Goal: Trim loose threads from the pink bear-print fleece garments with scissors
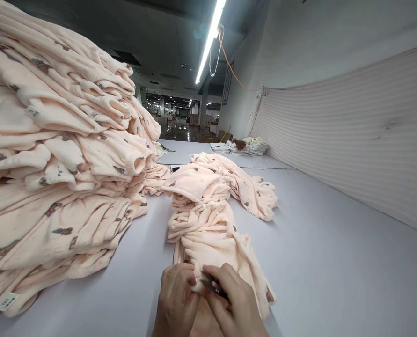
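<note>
A crumpled pale-pink fleece garment (208, 224) with small brown prints lies stretched away from me on the grey table (334, 262). My left hand (176, 297) pinches the near edge of this garment, fingers closed on the fabric. Pressed against it, my right hand (234, 304) is closed round a small dark tool (213, 284), whose tip meets the fabric between the two hands. What kind of tool it is I cannot make out.
A tall stack of folded pink garments (54, 154) fills the left side. A striped fabric wall (352, 135) runs along the right. Small piles of white and yellow items (245, 146) lie at the far end. A lit ceiling tube (210, 37) hangs overhead.
</note>
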Demonstrator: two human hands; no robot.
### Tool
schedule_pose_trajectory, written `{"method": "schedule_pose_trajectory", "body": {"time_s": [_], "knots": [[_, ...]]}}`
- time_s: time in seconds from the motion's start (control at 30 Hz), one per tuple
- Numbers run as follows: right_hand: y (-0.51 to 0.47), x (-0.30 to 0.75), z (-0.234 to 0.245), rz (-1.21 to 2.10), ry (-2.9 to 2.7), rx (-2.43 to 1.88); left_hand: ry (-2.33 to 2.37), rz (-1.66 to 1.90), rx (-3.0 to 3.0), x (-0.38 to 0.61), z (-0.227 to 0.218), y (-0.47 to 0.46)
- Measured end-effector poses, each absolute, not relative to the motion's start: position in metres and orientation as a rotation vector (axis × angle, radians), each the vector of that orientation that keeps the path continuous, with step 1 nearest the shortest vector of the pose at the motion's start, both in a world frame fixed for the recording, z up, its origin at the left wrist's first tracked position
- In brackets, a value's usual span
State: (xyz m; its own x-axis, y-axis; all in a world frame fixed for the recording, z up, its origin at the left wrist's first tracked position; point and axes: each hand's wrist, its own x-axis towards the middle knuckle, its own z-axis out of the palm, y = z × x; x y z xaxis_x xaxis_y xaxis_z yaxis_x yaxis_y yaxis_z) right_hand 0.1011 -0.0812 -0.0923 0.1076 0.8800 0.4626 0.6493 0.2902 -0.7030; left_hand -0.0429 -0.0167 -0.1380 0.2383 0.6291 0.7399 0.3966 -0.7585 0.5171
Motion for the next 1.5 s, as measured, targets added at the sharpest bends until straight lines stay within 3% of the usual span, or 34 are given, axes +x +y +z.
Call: {"method": "schedule_pose_trajectory", "body": {"time_s": [0.2, 0.37, 0.47, 0.6, 0.77, 1.13, 1.3, 1.5], "knots": [[-0.072, 0.111, -0.1, 0.747, -1.155, -1.371, 0.935, 1.498, 2.329, -0.043, -0.138, -0.015], [-0.088, 0.125, -0.119, 0.452, -1.241, -1.552, 0.939, 1.541, 2.18, -0.043, -0.135, -0.014], [-0.084, 0.131, -0.12, 0.289, -1.358, -1.646, 0.858, 1.252, 1.806, -0.038, -0.125, -0.011], [-0.065, 0.143, -0.104, 0.296, -1.324, -1.691, 0.757, 0.828, 1.132, -0.029, -0.108, -0.007], [-0.071, 0.149, -0.09, 0.411, -1.393, -1.677, 0.703, 0.81, 0.797, -0.023, -0.103, -0.003], [-0.081, 0.149, -0.096, 0.353, -1.482, -1.635, 0.582, 0.77, 0.735, -0.021, -0.117, 0.002], [-0.088, 0.147, -0.091, 0.097, -1.611, -1.747, 0.574, 0.699, 0.793, -0.015, -0.112, -0.002], [-0.091, 0.161, -0.096, 0.291, -1.386, -1.716, 0.605, 0.674, 0.706, -0.012, -0.118, 0.004]]}}
